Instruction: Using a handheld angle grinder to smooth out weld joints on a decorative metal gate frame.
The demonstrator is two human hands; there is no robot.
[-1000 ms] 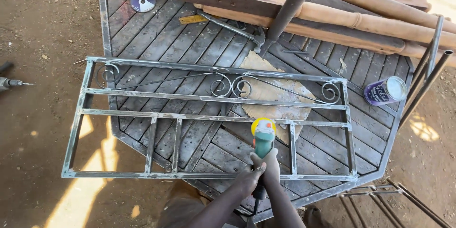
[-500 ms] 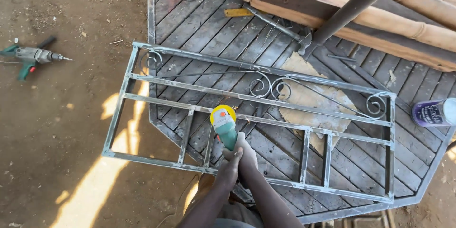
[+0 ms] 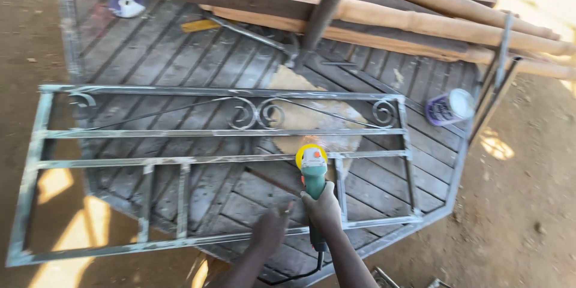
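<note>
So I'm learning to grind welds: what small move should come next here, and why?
Probably bring the left hand onto the angle grinder. Only the right hand grips it, while its yellow disc end sits at a bar of the metal grille frame; two hands would likely steady it.

Your view swings back to the right: the drill that lay on the dirt at the left half a second ago is out of sight, and the purple can [image 3: 449, 107] sits whole inside the view instead of cut off at the edge. The metal frame [image 3: 216, 162] now lies level across the picture rather than slanting. Your angle grinder [image 3: 313, 171] stands further right along the frame's middle bar. Your left hand [image 3: 268, 232] now shows apart from your right hand [image 3: 324, 210], beside the grinder's handle.
</note>
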